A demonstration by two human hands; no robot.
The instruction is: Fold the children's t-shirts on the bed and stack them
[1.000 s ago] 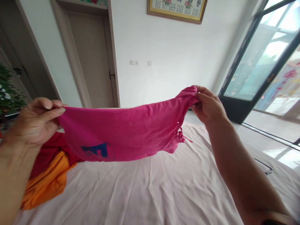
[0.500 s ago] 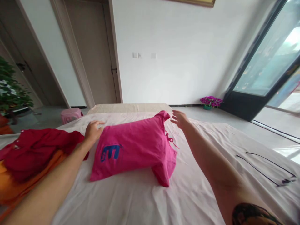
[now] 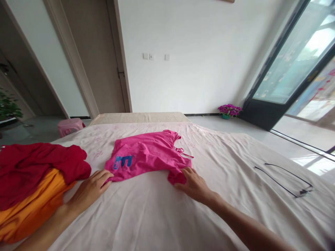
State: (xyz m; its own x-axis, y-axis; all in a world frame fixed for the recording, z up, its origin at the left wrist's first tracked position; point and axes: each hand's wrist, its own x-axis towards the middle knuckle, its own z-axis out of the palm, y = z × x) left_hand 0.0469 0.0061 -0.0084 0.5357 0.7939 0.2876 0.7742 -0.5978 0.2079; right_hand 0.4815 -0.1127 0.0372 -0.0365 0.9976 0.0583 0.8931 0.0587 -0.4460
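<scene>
A pink T-shirt [image 3: 149, 153] with a dark blue letter print lies sideways on the pale bedsheet [image 3: 146, 212], its tied cord and neck edge toward the right. My left hand [image 3: 95, 184] pinches the near corner of its hem, below the print. At the near sleeve, my right hand [image 3: 192, 183] has its fingers and thumb closed on the fabric. The shirt lies fairly flat, with soft wrinkles across the middle.
Left of the shirt is a heap of dark red clothing [image 3: 44, 167] over orange clothing [image 3: 34, 205]. Eyeglasses [image 3: 300, 191] lie on the sheet at right. Beyond the bed stand a pink stool [image 3: 70, 125] and a pot of purple flowers [image 3: 229, 111].
Both hands have come down and nearer, from the shirt's far side to its near edge, and now grip it. The puffed-up shirt has sunk flat. The view has shifted slightly.
</scene>
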